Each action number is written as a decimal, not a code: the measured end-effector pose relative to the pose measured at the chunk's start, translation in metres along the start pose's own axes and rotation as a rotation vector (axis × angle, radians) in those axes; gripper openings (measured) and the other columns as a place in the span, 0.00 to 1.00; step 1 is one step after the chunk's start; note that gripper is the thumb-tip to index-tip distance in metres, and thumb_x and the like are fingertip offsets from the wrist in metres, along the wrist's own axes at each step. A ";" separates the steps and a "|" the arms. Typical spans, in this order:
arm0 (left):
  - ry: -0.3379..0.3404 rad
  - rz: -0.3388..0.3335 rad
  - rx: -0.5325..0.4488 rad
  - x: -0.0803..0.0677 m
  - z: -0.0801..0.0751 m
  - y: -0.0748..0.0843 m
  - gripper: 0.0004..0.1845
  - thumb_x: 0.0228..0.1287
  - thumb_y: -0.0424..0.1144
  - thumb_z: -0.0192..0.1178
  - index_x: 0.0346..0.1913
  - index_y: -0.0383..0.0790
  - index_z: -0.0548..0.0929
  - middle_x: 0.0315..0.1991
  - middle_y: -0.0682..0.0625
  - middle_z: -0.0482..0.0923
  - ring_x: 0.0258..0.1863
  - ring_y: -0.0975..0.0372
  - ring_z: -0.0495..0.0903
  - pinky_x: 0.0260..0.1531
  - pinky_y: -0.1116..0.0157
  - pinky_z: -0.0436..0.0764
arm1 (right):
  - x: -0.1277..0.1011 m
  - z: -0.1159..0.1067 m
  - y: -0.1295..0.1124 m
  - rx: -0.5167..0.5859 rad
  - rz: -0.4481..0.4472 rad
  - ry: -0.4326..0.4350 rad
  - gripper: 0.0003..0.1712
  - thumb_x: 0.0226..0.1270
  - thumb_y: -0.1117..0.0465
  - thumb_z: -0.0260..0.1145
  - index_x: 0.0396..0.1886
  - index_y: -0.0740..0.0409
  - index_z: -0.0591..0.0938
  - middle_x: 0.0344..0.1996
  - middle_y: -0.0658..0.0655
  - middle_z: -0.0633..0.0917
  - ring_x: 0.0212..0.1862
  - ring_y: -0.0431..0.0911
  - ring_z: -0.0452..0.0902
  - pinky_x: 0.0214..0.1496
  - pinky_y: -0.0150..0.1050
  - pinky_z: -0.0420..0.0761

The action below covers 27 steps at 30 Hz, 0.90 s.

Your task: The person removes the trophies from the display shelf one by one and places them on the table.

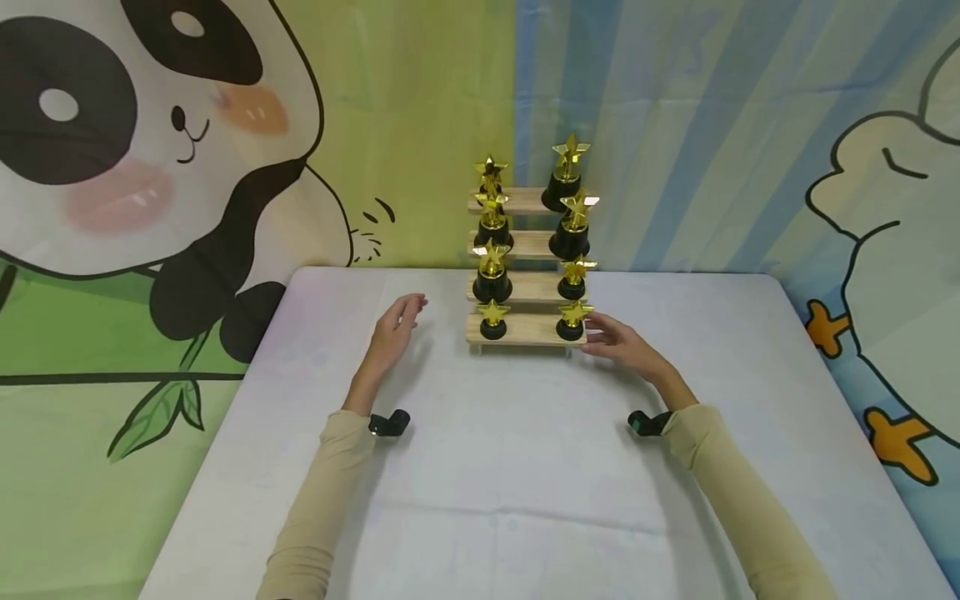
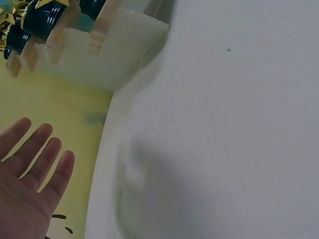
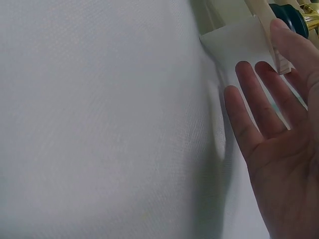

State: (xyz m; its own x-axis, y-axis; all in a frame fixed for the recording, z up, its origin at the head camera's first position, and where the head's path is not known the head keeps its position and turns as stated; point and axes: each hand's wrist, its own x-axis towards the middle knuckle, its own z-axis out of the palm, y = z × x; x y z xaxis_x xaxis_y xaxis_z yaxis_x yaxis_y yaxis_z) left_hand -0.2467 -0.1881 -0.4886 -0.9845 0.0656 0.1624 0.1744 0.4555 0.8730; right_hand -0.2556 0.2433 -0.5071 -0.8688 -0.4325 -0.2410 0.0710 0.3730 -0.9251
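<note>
Plainly, eight trophies point(image 1: 492, 287) in two columns, on a tiered rack point(image 1: 528, 330) toward the back of a table point(image 1: 510, 467), left hand point(image 1: 392, 332) apart from it, fingers spread, right hand point(image 1: 621, 342) at its lowest right end, fingers parted, contact unclear.

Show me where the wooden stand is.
In the head view, the wooden stand sits just right of centre, between the left hand and right hand.

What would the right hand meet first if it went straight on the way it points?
Likely the bottom-right gold star trophy with round black base, or the pale wooden step beneath it; depth is unclear.
</note>
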 end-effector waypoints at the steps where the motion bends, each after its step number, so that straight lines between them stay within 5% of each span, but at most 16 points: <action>1: -0.002 0.003 -0.001 0.001 0.000 0.000 0.33 0.76 0.61 0.36 0.65 0.37 0.72 0.62 0.44 0.76 0.63 0.52 0.75 0.57 0.52 0.80 | 0.000 0.000 0.000 -0.001 -0.001 0.000 0.46 0.68 0.54 0.66 0.77 0.58 0.52 0.74 0.66 0.58 0.71 0.64 0.61 0.70 0.61 0.67; 12: -0.019 0.029 -0.007 0.035 -0.008 0.025 0.36 0.74 0.64 0.36 0.64 0.38 0.72 0.60 0.43 0.76 0.62 0.54 0.74 0.58 0.53 0.79 | 0.004 0.002 0.004 0.002 -0.008 0.013 0.44 0.67 0.54 0.66 0.77 0.57 0.54 0.74 0.67 0.60 0.71 0.64 0.62 0.70 0.61 0.67; 22: -0.031 0.145 0.038 0.098 -0.038 0.091 0.34 0.75 0.62 0.36 0.66 0.39 0.71 0.62 0.43 0.75 0.63 0.54 0.73 0.62 0.56 0.75 | 0.002 0.002 0.004 -0.030 -0.032 0.029 0.44 0.68 0.54 0.65 0.77 0.57 0.54 0.73 0.68 0.61 0.70 0.64 0.64 0.69 0.60 0.69; 27: 0.000 0.164 0.088 0.132 -0.055 0.136 0.33 0.75 0.62 0.37 0.65 0.40 0.72 0.61 0.46 0.76 0.63 0.58 0.73 0.63 0.60 0.74 | 0.002 0.002 0.005 -0.025 -0.042 0.020 0.44 0.68 0.55 0.65 0.77 0.58 0.54 0.73 0.67 0.61 0.70 0.64 0.64 0.68 0.59 0.70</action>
State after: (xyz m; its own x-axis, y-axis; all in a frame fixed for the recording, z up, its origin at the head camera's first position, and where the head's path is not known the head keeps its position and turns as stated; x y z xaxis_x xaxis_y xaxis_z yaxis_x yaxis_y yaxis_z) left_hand -0.3515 -0.1667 -0.3230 -0.9429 0.1451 0.2998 0.3307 0.5142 0.7913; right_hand -0.2555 0.2426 -0.5125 -0.8806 -0.4316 -0.1957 0.0218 0.3756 -0.9265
